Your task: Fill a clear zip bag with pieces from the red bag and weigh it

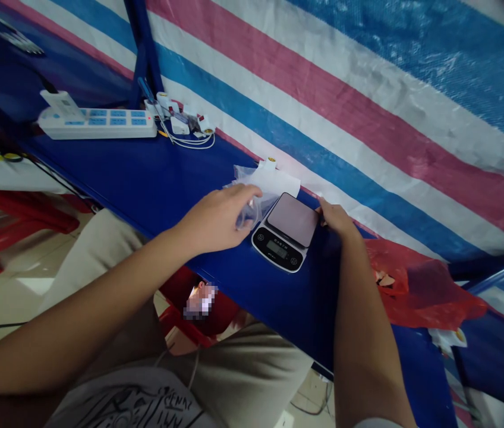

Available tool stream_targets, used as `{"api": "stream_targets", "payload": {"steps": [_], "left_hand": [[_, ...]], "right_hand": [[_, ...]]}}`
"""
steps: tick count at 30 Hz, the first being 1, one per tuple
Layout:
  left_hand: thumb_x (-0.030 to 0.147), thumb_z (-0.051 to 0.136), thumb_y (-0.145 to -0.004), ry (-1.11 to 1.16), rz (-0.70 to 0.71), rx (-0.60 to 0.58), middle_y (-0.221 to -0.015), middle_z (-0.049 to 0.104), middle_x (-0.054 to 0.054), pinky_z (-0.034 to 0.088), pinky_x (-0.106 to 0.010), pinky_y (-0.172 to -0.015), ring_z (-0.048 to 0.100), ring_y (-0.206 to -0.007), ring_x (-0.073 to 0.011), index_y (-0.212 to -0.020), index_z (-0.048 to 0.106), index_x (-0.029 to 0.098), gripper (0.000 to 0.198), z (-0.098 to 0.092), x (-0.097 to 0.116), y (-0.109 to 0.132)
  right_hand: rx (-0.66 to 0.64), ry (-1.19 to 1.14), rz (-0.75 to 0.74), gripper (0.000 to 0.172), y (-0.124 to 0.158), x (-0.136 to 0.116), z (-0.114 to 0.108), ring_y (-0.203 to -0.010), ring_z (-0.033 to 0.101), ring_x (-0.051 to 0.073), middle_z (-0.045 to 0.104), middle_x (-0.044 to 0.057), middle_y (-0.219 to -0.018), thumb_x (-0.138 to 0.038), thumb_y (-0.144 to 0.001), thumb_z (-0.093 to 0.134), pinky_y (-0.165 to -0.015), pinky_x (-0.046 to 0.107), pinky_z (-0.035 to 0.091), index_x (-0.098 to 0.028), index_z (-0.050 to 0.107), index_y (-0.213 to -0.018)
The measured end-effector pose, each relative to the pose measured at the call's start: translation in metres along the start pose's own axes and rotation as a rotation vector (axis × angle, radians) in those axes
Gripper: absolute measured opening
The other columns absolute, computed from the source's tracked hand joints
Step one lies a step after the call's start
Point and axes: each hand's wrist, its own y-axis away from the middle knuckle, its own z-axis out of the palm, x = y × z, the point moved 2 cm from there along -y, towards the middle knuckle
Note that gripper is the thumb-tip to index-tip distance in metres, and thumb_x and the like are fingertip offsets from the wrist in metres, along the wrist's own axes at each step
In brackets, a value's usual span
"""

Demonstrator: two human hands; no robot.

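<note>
A small digital kitchen scale [293, 219] lies on the blue tabletop, its dark display panel facing me. Just to its left is my left hand [221, 219], thumb and forefinger spread apart with nothing held between them. Behind those fingers lies a crumpled clear plastic bag [256, 205], with a white sheet of paper [281, 180] beside it. At the scale's right edge, my right hand [334, 217] has its fingers bent against the side; my own hand partly hides them.
A white power strip [100, 123] stands at the far left of the blue table [113, 172]. Near it are a screwdriver [156, 107] and a coiled white cable [194, 142]. A red plastic bag [430, 291] lies right of my right forearm. Striped sheeting [323, 89] hangs behind the table.
</note>
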Motion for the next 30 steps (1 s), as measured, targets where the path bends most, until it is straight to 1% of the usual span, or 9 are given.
{"api": "stream_targets", "payload": {"steps": [5, 17, 19, 21, 23, 25, 26, 27, 30], "left_hand": [[0.011, 0.050, -0.088, -0.375, 0.042, -0.265, -0.125, 0.068, -0.013, 0.046, -0.044, -0.091, 0.066, -0.112, -0.0303, -0.137, 0.055, 0.018, 0.049, 0.040, -0.005, 0.002], [0.021, 0.048, -0.095, -0.309, -0.033, -0.143, -0.124, 0.071, -0.012, 0.047, -0.045, -0.091, 0.068, -0.112, -0.0301, -0.132, 0.058, 0.018, 0.038, 0.048, -0.003, 0.003], [0.025, 0.052, -0.095, -0.234, -0.044, -0.099, -0.124, 0.071, -0.010, 0.047, -0.044, -0.094, 0.068, -0.113, -0.0287, -0.132, 0.058, 0.020, 0.038, 0.040, -0.008, 0.007], [0.030, 0.060, -0.092, -0.080, -0.058, -0.071, -0.122, 0.072, -0.008, 0.049, -0.041, -0.092, 0.070, -0.105, -0.0249, -0.131, 0.059, 0.022, 0.040, 0.029, -0.013, 0.009], [0.035, 0.068, -0.087, 0.148, -0.077, -0.032, -0.117, 0.072, -0.006, 0.052, -0.035, -0.083, 0.069, -0.094, -0.0201, -0.129, 0.059, 0.023, 0.044, 0.018, -0.015, 0.005], [0.038, 0.074, -0.082, 0.384, -0.086, 0.039, -0.112, 0.072, -0.005, 0.053, -0.032, -0.080, 0.068, -0.089, -0.0171, -0.125, 0.058, 0.022, 0.049, 0.005, -0.017, -0.005], [0.038, 0.076, -0.080, 0.493, -0.087, 0.072, -0.112, 0.071, -0.005, 0.054, -0.033, -0.082, 0.068, -0.090, -0.0169, -0.123, 0.058, 0.021, 0.050, -0.001, -0.017, -0.013], [0.037, 0.077, -0.078, 0.605, -0.088, 0.099, -0.113, 0.070, -0.005, 0.055, -0.034, -0.085, 0.068, -0.093, -0.0172, -0.122, 0.058, 0.021, 0.050, -0.007, -0.017, -0.022], [0.030, 0.077, -0.078, 1.036, -0.074, 0.012, -0.114, 0.069, -0.004, 0.056, -0.037, -0.090, 0.068, -0.098, -0.0173, -0.120, 0.059, 0.022, 0.047, -0.019, -0.015, -0.053]], "right_hand": [[-0.009, 0.015, 0.012, 0.058, -0.002, 0.000, 0.001, -0.050, 0.053, 0.015, 0.057, 0.003, -0.052, -0.055, -0.108, 0.040, -0.051, 0.026, 0.038, -0.017, 0.066, -0.073], [0.093, -0.015, -0.004, 0.050, -0.007, 0.004, -0.013, -0.049, 0.052, 0.013, 0.060, 0.002, -0.057, -0.038, -0.106, 0.046, -0.053, 0.026, 0.039, -0.016, 0.067, -0.067], [0.190, -0.090, -0.052, 0.048, 0.009, -0.015, -0.033, -0.051, 0.052, 0.011, 0.060, 0.002, -0.061, -0.037, -0.106, 0.045, -0.053, 0.025, 0.038, -0.016, 0.067, -0.070], [0.268, -0.225, -0.160, 0.047, 0.052, -0.046, -0.054, -0.050, 0.050, 0.010, 0.056, 0.000, -0.058, -0.043, -0.106, 0.047, -0.051, 0.024, 0.035, -0.017, 0.065, -0.070], [0.145, -0.267, -0.334, 0.050, 0.121, -0.080, -0.056, -0.047, 0.046, 0.008, 0.052, -0.002, -0.055, -0.050, -0.105, 0.048, -0.048, 0.023, 0.032, -0.020, 0.065, -0.070], [-0.294, -0.218, -0.571, 0.035, 0.201, -0.103, -0.019, -0.049, 0.050, 0.010, 0.061, -0.003, -0.060, -0.049, -0.101, 0.057, -0.049, 0.023, 0.035, -0.023, 0.072, -0.083], [-0.563, -0.121, -0.645, 0.027, 0.238, -0.105, 0.014, -0.056, 0.058, 0.011, 0.069, -0.002, -0.069, -0.043, -0.100, 0.061, -0.054, 0.023, 0.040, -0.025, 0.074, -0.086], [-0.694, 0.009, -0.618, 0.025, 0.266, -0.099, 0.053, -0.061, 0.062, 0.013, 0.072, -0.001, -0.072, -0.039, -0.099, 0.063, -0.057, 0.025, 0.040, -0.024, 0.074, -0.082], [-0.744, 0.253, -0.395, 0.030, 0.290, -0.054, 0.179, -0.064, 0.068, 0.023, 0.076, 0.009, -0.075, -0.044, -0.094, 0.065, -0.057, 0.030, 0.042, -0.019, 0.077, -0.083]]}}
